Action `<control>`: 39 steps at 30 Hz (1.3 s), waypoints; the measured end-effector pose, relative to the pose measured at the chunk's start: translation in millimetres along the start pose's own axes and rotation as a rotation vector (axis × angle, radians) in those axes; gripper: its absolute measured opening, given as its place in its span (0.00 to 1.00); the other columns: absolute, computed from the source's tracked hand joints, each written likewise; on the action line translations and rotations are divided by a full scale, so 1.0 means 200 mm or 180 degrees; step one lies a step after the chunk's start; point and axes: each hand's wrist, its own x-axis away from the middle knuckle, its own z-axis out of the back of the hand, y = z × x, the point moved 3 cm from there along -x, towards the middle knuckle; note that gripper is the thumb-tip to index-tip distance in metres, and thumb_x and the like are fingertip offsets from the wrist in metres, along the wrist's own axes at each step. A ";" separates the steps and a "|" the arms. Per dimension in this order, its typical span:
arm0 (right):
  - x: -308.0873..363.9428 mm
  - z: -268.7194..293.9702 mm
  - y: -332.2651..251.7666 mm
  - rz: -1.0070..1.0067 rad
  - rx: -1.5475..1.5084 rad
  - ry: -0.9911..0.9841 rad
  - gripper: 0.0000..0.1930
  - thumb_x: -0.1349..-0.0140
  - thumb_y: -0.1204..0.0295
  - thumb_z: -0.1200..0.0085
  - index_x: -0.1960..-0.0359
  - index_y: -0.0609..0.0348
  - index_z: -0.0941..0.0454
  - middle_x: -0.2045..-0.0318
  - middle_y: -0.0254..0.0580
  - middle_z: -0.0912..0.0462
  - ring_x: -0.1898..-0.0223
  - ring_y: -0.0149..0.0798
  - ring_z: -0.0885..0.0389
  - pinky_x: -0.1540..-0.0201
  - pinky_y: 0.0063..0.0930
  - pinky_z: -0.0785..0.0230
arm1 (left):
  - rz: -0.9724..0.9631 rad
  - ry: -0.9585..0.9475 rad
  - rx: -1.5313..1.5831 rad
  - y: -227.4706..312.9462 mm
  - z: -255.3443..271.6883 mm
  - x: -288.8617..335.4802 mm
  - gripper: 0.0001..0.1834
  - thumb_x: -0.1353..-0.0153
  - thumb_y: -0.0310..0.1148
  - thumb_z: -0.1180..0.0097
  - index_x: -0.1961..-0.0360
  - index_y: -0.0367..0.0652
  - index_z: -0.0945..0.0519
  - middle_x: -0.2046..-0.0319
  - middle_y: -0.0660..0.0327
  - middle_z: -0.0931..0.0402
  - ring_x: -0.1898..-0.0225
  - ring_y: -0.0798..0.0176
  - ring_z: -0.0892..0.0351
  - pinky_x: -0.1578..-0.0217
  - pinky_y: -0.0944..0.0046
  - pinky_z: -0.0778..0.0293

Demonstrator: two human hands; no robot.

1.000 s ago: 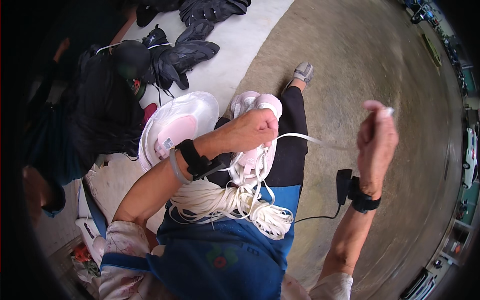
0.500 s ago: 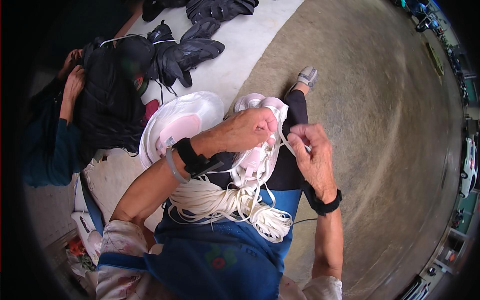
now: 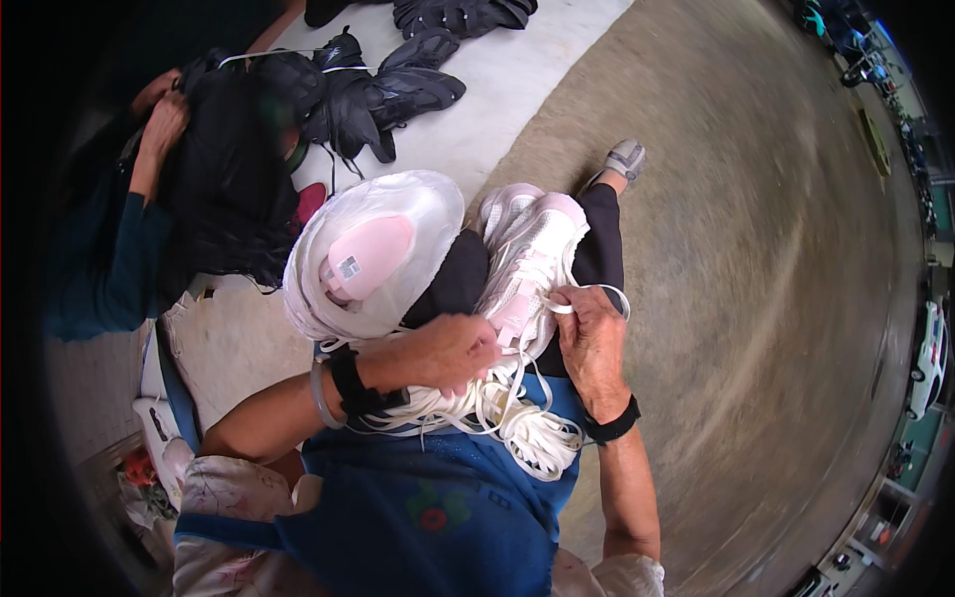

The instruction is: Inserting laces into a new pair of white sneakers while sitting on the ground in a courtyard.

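Observation:
White and pink sneakers (image 3: pixel 542 244) lie together on my lap, toes pointing away, with a white lace running across the nearer one. My right hand (image 3: pixel 594 343) is closed in a pinch on a white shoelace (image 3: pixel 561 307) beside the sneaker's right side; part of the lace loops over the fingers. Just left of the sneaker's opening is my left hand (image 3: pixel 460 350), its fingers curled and pressed together; what they hold, if anything, is hidden. A loose bundle of white laces (image 3: pixel 542 433) rests on my blue apron (image 3: pixel 398 497), partly under my left hand.
Left of the sneakers sits a white, round, bag-like holder (image 3: pixel 438 204) with pink insoles (image 3: pixel 370 257) in it. Black shoes (image 3: pixel 413 95) lie on a pale sheet (image 3: pixel 527 80) farther off. At the left, another person's hands (image 3: pixel 162 121) work on black material.
My left hand has moved back toward me, from over the sneakers to near the lace bundle. My right hand has come down and slightly left, still pinching the lace.

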 end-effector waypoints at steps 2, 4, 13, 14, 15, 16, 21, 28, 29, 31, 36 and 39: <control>0.01 0.00 0.03 0.0377 -0.0095 0.0211 0.09 0.43 0.81 0.45 0.60 0.63 0.19 0.72 0.47 0.19 0.72 0.45 0.20 0.66 0.35 0.27 | 0.0490 -0.0136 0.0687 -0.06 -0.09 0.02 0.16 0.33 0.37 0.51 0.52 0.33 0.29 0.68 0.54 0.21 0.81 0.66 0.23 0.82 0.67 0.26; 0.00 -0.01 0.05 -0.0661 -0.1244 0.0114 0.08 0.40 0.82 0.48 0.60 0.66 0.20 0.76 0.42 0.20 0.74 0.34 0.22 0.69 0.31 0.29 | 0.0363 -0.0076 0.2312 -0.14 -0.15 -0.02 0.21 0.31 0.39 0.50 0.46 0.34 0.34 0.64 0.52 0.21 0.80 0.67 0.23 0.81 0.68 0.24; -0.06 0.08 0.02 -0.0639 -0.1408 0.0125 0.09 0.33 0.75 0.52 0.57 0.66 0.21 0.76 0.33 0.21 0.71 0.27 0.26 0.67 0.22 0.32 | 0.0280 0.0083 0.5106 -0.18 -0.33 -0.13 0.07 0.34 0.40 0.43 0.65 0.52 0.24 0.74 0.71 0.27 0.80 0.75 0.35 0.79 0.73 0.39; -0.05 0.05 0.02 -0.0636 -0.1403 0.0122 0.09 0.33 0.75 0.52 0.57 0.66 0.21 0.76 0.33 0.21 0.71 0.27 0.26 0.67 0.22 0.32 | 0.0205 0.0129 0.5088 -0.17 -0.34 -0.13 0.06 0.34 0.39 0.43 0.66 0.52 0.25 0.75 0.71 0.29 0.79 0.75 0.35 0.78 0.73 0.39; -0.05 0.02 0.02 -0.0722 -0.1859 0.0044 0.10 0.32 0.74 0.53 0.57 0.66 0.21 0.76 0.32 0.21 0.72 0.26 0.27 0.67 0.21 0.32 | 0.0134 0.0173 0.5075 -0.16 -0.34 -0.12 0.06 0.34 0.38 0.43 0.66 0.52 0.25 0.75 0.71 0.30 0.78 0.75 0.35 0.78 0.73 0.39; -0.04 0.00 0.01 -0.0808 -0.2314 -0.0033 0.11 0.31 0.73 0.53 0.57 0.66 0.21 0.75 0.31 0.21 0.72 0.26 0.27 0.67 0.21 0.32 | 0.0134 0.0168 0.5084 -0.17 -0.35 -0.12 0.06 0.34 0.38 0.43 0.66 0.52 0.25 0.75 0.71 0.30 0.78 0.75 0.35 0.78 0.73 0.39; -0.08 0.14 -0.06 0.0398 0.0091 0.0257 0.09 0.39 0.77 0.49 0.60 0.65 0.19 0.72 0.51 0.18 0.69 0.44 0.16 0.66 0.31 0.26 | -0.0081 0.0601 0.4984 -0.17 -0.35 -0.12 0.08 0.34 0.34 0.44 0.56 0.45 0.24 0.56 0.61 0.23 0.50 0.62 0.25 0.47 0.62 0.29; 0.01 0.11 0.02 -0.0420 -0.0785 0.0178 0.08 0.36 0.72 0.46 0.62 0.64 0.18 0.71 0.47 0.20 0.69 0.40 0.19 0.64 0.30 0.27 | -0.0590 0.0220 0.5332 -0.13 -0.33 -0.19 0.20 0.32 0.35 0.48 0.42 0.38 0.31 0.43 0.55 0.29 0.39 0.56 0.31 0.33 0.53 0.40; 0.02 0.08 0.00 -0.0412 -0.0884 0.0169 0.08 0.37 0.73 0.45 0.61 0.64 0.18 0.70 0.47 0.21 0.68 0.40 0.19 0.63 0.30 0.27 | -0.0689 0.0106 0.5195 -0.14 -0.33 -0.18 0.22 0.31 0.35 0.50 0.40 0.37 0.33 0.43 0.55 0.29 0.39 0.58 0.31 0.34 0.55 0.39; 0.03 0.03 -0.08 0.0031 -0.0523 0.0059 0.09 0.41 0.76 0.44 0.58 0.62 0.20 0.66 0.48 0.21 0.67 0.43 0.20 0.61 0.31 0.27 | -0.0787 0.0000 0.5046 -0.16 -0.32 -0.20 0.23 0.30 0.36 0.52 0.38 0.36 0.35 0.43 0.55 0.30 0.39 0.59 0.32 0.34 0.57 0.38; 0.10 -0.05 -0.03 0.0089 0.0125 -0.0262 0.17 0.45 0.81 0.43 0.53 0.58 0.25 0.64 0.48 0.28 0.66 0.50 0.22 0.64 0.38 0.27 | -0.0861 -0.0095 0.4909 -0.20 -0.31 -0.24 0.22 0.31 0.33 0.53 0.38 0.35 0.34 0.41 0.54 0.31 0.39 0.55 0.31 0.34 0.53 0.38; 0.08 -0.04 -0.03 0.0184 0.0015 -0.0265 0.20 0.47 0.82 0.42 0.51 0.58 0.26 0.61 0.50 0.29 0.66 0.50 0.22 0.63 0.37 0.26 | -0.0867 -0.0142 0.5024 -0.21 -0.29 -0.27 0.22 0.31 0.31 0.53 0.39 0.34 0.34 0.41 0.53 0.30 0.39 0.54 0.31 0.34 0.51 0.39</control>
